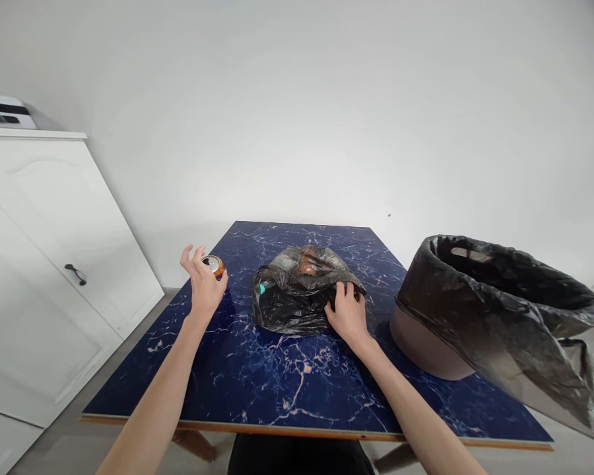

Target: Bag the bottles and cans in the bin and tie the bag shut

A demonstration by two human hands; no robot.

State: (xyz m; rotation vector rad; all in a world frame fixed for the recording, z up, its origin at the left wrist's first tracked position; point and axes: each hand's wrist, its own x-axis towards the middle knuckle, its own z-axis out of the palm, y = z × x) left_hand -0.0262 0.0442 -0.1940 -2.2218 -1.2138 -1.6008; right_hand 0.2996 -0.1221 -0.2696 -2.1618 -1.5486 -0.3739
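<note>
My left hand (205, 285) grips an orange drink can (218, 266), its silver top with a dark opening facing up, over the left part of the table. At the middle of the table lies a black plastic bag (290, 307), crumpled, with some contents showing through. Through the thin film I make out something orange-brown (307, 262) and a small turquoise spot at its left side. On the bag's right edge, my right hand (347, 313) has its fingers curled over the plastic, and its fingertips are partly hidden in the folds.
A mauve bin (426, 343) stands on the table's right side, lined with a black bag (495, 310) that hangs over its rim. The blue marbled table (277, 376) meets a white wall behind. A white cabinet (54, 264) is at the left, with a white device (4, 109) on top.
</note>
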